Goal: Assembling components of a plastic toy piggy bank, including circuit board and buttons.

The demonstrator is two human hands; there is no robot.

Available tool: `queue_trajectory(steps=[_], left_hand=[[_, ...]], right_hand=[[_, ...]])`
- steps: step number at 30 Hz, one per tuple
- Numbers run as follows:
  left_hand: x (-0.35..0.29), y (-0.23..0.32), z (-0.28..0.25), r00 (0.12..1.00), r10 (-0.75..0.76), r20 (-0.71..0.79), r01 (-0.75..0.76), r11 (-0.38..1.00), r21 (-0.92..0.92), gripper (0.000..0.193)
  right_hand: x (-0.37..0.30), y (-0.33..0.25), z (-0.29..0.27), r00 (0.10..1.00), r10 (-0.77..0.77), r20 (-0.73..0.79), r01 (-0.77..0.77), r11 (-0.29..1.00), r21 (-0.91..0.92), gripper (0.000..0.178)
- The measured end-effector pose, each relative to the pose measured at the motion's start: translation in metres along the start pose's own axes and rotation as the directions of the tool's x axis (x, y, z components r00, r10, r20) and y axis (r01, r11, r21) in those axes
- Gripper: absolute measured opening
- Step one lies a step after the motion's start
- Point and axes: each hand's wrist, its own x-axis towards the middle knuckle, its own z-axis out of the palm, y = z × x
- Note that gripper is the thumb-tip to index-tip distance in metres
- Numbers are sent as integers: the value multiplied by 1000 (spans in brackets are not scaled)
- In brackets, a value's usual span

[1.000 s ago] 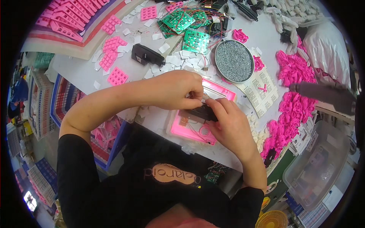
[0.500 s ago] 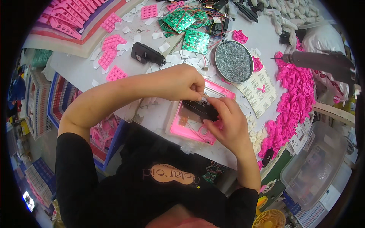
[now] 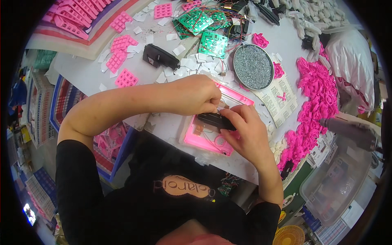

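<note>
A black plastic box-shaped part [image 3: 215, 121] lies over a pink tray-like casing [image 3: 200, 138] in front of me. My right hand [image 3: 247, 127] grips its right end between thumb and fingers. My left hand [image 3: 206, 98] reaches across from the left with fingers curled down in a pinch at the part's far edge. What sits in that pinch is too small and hidden to name. Thin wires and a round ring [image 3: 220, 141] show inside the casing near the part.
A round tin of small screws [image 3: 253, 67] stands beyond my right hand. Green circuit boards [image 3: 213, 44] with wires lie at the back. Pink plastic parts [image 3: 316, 98] heap on the right, beside a hanging electric screwdriver [image 3: 351, 131]. Another black part [image 3: 160, 57] and pink keypads [image 3: 126, 78] lie left.
The hanging screwdriver has swung nearer, down the right side. My left hand has shifted slightly nearer at the black part; my right hand keeps its grip.
</note>
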Motion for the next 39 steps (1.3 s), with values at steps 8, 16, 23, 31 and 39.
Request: queue_trajectory(steps=[8, 16, 23, 31, 39], left_hand=[[0, 13, -5, 960, -249, 129, 267, 952, -151, 18], [7, -3, 11, 998, 58, -3, -58, 998, 36, 18], [23, 9, 4, 985, -133, 106, 138, 989, -46, 15], [28, 2, 5, 992, 107, 62, -112, 991, 75, 15], [42, 9, -21, 969, 27, 247, -66, 986, 150, 20]], right_hand=[[1, -4, -5, 996, -73, 41, 80, 978, -192, 39], [-8, -30, 6, 996, -67, -55, 29, 857, -515, 35], [-1, -16, -3, 993, -113, 45, 122, 929, -349, 29], [-7, -28, -3, 997, -72, 4, 63, 838, -542, 43], [-28, 43, -74, 774, 35, -633, -136, 984, -112, 31]])
